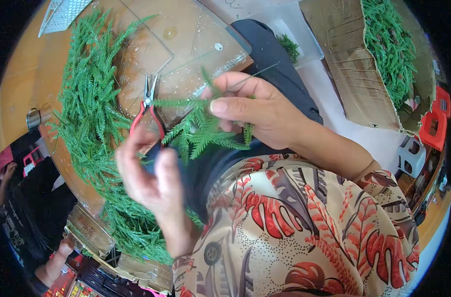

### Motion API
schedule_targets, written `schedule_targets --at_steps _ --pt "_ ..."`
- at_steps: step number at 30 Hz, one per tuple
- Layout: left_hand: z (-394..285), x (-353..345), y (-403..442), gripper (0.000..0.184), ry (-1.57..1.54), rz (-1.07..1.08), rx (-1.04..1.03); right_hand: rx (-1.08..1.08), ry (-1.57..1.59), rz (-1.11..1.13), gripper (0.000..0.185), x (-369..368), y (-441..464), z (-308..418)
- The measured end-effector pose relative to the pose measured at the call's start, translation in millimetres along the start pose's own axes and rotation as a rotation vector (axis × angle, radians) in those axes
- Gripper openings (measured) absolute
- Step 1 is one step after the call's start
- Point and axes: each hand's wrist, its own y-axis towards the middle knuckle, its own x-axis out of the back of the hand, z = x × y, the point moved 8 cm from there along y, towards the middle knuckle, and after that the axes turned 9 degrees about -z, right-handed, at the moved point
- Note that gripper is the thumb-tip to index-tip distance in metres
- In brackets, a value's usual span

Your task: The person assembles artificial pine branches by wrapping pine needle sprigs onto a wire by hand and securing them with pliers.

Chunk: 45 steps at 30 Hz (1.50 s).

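My right hand (265, 111) pinches a bunch of artificial green sprigs (203, 131) between thumb and fingers. Their leafy tips hang over my lap, and a thin stem sticks out above the fingers. My left hand (153, 173), slightly blurred, is open with thumb and fingers apart. Just beyond it, needle-nose pliers (147, 101) with red and black handles lie at the table edge, jaws slightly apart; the fingers overlap one handle end in the view. Left of the pliers, a long heap of green sprigs (89, 99) covers part of the table.
White specks dot the clear mat (186, 34) on the table. A cardboard box (341, 59) at the right holds more greenery, near a red plastic stool (435, 121). A metal cup (33, 119) and white basket (62, 15) stand left. Another person's arm (54, 262) shows lower left.
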Motion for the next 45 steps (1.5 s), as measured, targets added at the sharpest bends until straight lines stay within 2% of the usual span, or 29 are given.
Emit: schedule_targets --at_steps 2,3,6,11,14,15,18,19,22,26,28,30,31,34,39,42,45 --pt "2 10 19 0.037 0.408 -0.012 -0.162 -0.007 0.009 0.026 0.025 -3 0 6" --pt "6 6 26 0.036 0.498 0.021 -0.201 -0.007 0.02 0.033 0.024 -5 -1 9" --pt "23 -13 24 0.032 0.967 0.287 -0.423 0.005 -0.014 0.054 0.026 -7 0 15" --pt "29 -15 28 0.016 0.907 0.266 -0.416 -0.005 -0.171 0.027 0.037 -3 1 19" --pt "39 -5 30 0.017 0.711 0.214 -0.315 -0.003 -0.219 0.069 0.039 -5 0 24" --pt "33 0 30 0.027 0.644 0.113 -0.251 -0.004 -0.249 0.066 0.039 -4 1 25" --pt "18 -16 21 0.043 0.745 0.273 -0.293 0.007 -0.31 0.075 0.039 -5 3 28" --pt "16 -22 16 0.051 0.865 0.296 -0.458 0.015 -0.326 0.083 0.039 -6 3 29" --pt "17 -23 17 0.049 0.86 0.295 -0.419 0.056 -0.403 0.078 0.039 -8 2 35" --pt "30 -5 25 0.041 0.545 0.22 -0.211 0.085 -0.47 0.147 0.043 -10 2 38" --pt "31 5 29 0.035 0.297 0.301 -0.128 0.107 -0.51 0.171 0.045 -12 0 44" --pt "22 11 27 0.041 -0.033 0.326 -0.055 0.05 -0.517 0.235 0.047 -14 2 42" --pt "16 10 27 0.054 -0.041 0.386 -0.082 0.022 -0.52 0.269 0.049 -14 3 40" --pt "9 5 18 0.063 -0.198 0.628 -0.012 -0.022 -0.606 0.405 0.053 -22 2 43" --pt "3 -10 23 0.067 -0.173 0.756 0.047 -0.122 -0.665 0.579 0.06 -34 -2 42" --pt "-4 -21 24 0.068 -0.189 0.884 -0.076 -0.13 -0.647 0.606 0.063 -39 -3 42" --pt "-2 -24 22 0.067 -0.191 0.852 0.036 -0.135 -0.689 0.634 0.065 -42 -4 41"
